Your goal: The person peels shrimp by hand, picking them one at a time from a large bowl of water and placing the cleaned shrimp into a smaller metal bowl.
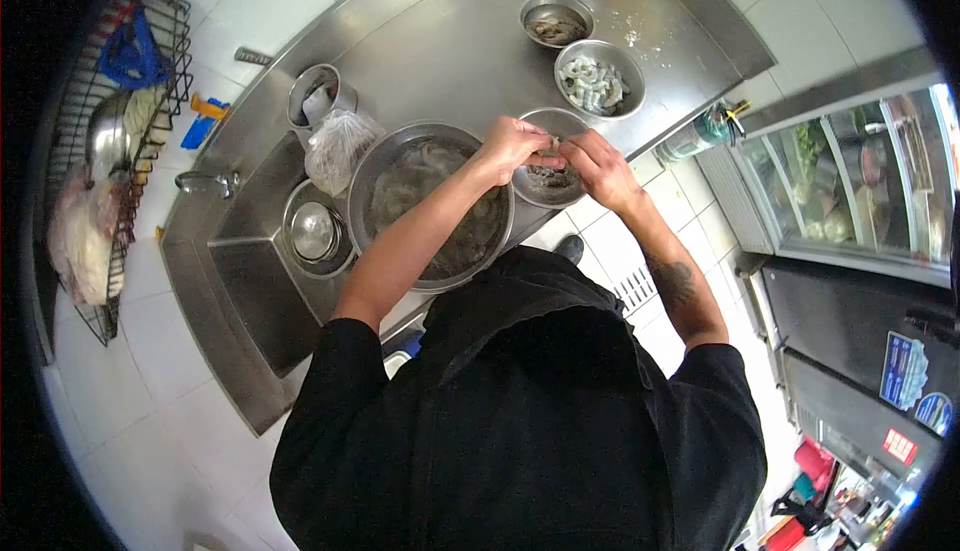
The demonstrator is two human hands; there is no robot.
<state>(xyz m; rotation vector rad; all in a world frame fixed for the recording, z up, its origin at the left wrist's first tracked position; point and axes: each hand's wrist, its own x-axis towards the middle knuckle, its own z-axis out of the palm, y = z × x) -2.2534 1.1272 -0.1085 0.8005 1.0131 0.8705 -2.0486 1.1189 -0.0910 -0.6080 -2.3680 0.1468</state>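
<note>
My left hand (pixel 517 151) and my right hand (pixel 600 169) meet over a metal bowl (pixel 551 123) with dark scraps in it. Both have their fingers pinched together around a small piece, perhaps a shrimp, mostly hidden by the fingertips. Left of them a large metal basin (pixel 362 213) holds murky water with greyish shrimp-like pieces. Beyond my hands stands a bowl of pale peeled shrimp (pixel 597 85), and next to it a smaller bowl (pixel 528 13) with brownish contents.
A plastic bag (pixel 340 149) and a metal container (pixel 302 91) stand left of the basin, near stacked bowls (pixel 313 233) and the sink (pixel 258 296). A wire rack (pixel 165 101) hangs at far left. A glass-fronted fridge (pixel 850 186) stands at right.
</note>
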